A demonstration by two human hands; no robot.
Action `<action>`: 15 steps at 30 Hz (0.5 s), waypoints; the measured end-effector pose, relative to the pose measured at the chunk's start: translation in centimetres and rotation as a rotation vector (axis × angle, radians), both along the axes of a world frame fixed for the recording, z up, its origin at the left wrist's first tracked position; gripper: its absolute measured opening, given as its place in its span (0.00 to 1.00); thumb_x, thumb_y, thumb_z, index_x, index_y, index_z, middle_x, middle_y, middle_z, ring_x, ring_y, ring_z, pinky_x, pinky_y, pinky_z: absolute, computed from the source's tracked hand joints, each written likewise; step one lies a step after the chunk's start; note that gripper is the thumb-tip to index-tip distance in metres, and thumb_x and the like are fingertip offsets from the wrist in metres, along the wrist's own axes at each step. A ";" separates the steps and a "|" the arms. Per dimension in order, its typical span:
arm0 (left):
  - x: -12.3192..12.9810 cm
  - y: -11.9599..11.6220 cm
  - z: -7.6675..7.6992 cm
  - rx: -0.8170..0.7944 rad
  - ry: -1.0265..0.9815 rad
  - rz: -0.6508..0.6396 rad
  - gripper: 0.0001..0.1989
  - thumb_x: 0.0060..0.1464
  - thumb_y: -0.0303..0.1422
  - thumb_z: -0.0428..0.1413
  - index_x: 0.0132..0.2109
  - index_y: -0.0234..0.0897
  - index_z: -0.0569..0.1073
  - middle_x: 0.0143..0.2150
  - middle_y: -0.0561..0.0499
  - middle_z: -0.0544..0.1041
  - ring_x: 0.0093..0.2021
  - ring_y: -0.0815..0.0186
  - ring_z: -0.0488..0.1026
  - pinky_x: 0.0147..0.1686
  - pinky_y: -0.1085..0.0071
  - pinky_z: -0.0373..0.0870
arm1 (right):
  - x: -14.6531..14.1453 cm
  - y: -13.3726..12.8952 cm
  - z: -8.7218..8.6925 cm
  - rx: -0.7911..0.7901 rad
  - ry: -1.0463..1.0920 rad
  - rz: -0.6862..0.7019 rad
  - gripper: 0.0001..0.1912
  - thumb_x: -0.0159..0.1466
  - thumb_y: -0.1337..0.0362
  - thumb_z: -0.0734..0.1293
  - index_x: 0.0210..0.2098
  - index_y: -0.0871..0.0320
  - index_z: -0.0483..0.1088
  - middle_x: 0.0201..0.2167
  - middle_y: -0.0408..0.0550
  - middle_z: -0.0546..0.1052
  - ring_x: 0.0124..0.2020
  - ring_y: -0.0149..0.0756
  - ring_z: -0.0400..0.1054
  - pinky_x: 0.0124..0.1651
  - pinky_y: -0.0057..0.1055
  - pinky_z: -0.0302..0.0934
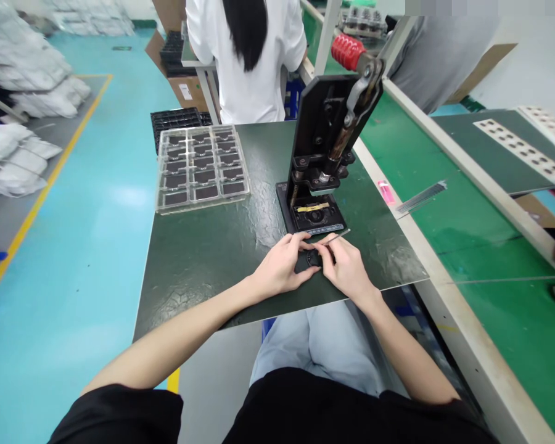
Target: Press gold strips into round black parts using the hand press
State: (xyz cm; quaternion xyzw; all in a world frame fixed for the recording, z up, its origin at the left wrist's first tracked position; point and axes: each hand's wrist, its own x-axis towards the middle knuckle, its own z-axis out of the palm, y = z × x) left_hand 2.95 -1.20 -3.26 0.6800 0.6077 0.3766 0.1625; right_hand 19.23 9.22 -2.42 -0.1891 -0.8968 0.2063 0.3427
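Between my hands, close to the near edge of the dark green table (189,265), is a small round black part (312,258). My left hand (287,262) grips it from the left, thumb below and fingertips above. My right hand (345,262) is closed around a thin metal tool (340,237), perhaps tweezers, whose shaft points up to the right. Its fingertips meet the black part's right side. Just beyond my hands stands a black hand press (321,142) with a red handle (348,52); a yellow strip (312,208) lies across its base.
A clear plastic tray (203,166) with dark rectangular pieces sits at the table's far left. To the right runs a green conveyor (481,240) behind a pale rail, with a pink item (386,192) on the rail. A person in white (261,68) is beyond the table.
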 end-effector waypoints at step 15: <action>-0.1 0.2 -0.5 -0.003 -0.097 0.006 0.29 0.57 0.37 0.67 0.60 0.40 0.63 0.49 0.45 0.83 0.51 0.57 0.80 0.50 0.56 0.81 | 1.4 -0.1 1.4 -0.188 0.508 -0.291 0.10 0.75 0.61 0.62 0.41 0.55 0.74 0.29 0.44 0.77 0.23 0.30 0.69 0.27 0.30 0.65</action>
